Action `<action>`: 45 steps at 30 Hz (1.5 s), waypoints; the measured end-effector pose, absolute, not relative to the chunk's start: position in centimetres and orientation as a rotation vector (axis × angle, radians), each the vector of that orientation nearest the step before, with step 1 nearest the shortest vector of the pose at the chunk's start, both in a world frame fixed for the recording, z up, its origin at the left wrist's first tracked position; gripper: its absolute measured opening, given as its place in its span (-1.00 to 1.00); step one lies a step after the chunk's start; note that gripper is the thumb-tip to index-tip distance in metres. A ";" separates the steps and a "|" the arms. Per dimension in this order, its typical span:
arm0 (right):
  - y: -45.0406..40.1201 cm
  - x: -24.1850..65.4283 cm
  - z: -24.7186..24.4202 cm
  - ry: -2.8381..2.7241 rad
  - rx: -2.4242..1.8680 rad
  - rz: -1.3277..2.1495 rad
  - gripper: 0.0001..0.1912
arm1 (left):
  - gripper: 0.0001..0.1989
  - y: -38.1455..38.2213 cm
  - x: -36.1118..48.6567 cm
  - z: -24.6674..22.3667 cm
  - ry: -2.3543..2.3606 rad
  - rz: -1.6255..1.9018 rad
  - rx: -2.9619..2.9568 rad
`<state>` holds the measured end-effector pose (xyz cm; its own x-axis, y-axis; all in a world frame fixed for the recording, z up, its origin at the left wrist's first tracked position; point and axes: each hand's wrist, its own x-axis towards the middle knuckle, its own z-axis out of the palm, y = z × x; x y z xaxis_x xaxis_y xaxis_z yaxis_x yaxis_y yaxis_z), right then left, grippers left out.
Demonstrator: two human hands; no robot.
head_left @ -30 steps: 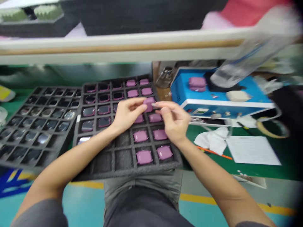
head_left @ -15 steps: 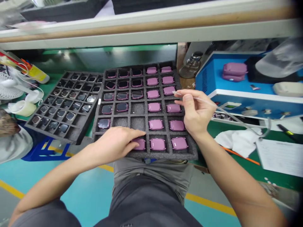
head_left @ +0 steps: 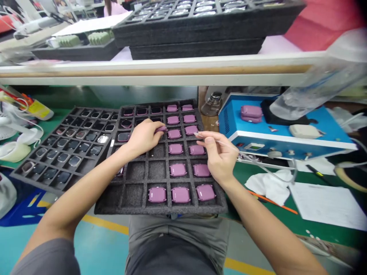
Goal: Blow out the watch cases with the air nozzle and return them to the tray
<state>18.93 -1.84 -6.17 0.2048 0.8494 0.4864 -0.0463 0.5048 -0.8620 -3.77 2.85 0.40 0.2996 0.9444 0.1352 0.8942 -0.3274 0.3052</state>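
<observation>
My left hand reaches over a black foam tray, its thumb and fingers closed on a purple watch case above the third column. In my right hand, pinched between thumb and index finger, is a thin clear tube with a pale tip, held over the tray's right column. Purple watch cases lie back up in the two right columns and one front slot. Dark-screened watches fill slots at the back left, partly hidden by my left hand.
A second foam tray of watch faces lies to the left. At right stands a blue control box with purple cases on top. White tissue and a paper sheet lie before it. A shelf edge crosses above.
My left hand has moved from the front-row case up to the third column and now pinches a watch case there. My right hand still holds the tube. The view has tilted up.
</observation>
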 end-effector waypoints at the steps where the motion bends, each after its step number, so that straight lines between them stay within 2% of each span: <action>1: -1.8 18.9 -6.2 -1.208 -0.828 0.735 -0.79 | -0.72 2.6 -3.0 0.2 1.596 0.638 2.227; 4: -1.7 18.9 -6.4 -1.224 -0.819 0.722 -0.79 | -0.63 1.9 -0.1 -0.8 1.265 0.988 1.613; 6: -1.6 19.1 -6.6 -1.246 -0.832 0.711 -0.79 | -0.54 1.5 1.6 -1.7 1.170 1.044 1.313; 10: -1.6 19.3 -6.9 -1.301 -0.866 0.689 -0.81 | -0.55 0.7 2.6 -2.4 1.144 1.071 1.047; 22: -1.7 19.3 -6.6 -1.291 -0.902 0.679 -0.82 | -0.60 0.5 2.1 -2.8 1.035 1.194 1.117; 45: -1.9 19.2 -6.2 -1.296 -0.930 0.667 -0.80 | -0.61 0.3 2.1 -2.8 1.037 1.194 1.171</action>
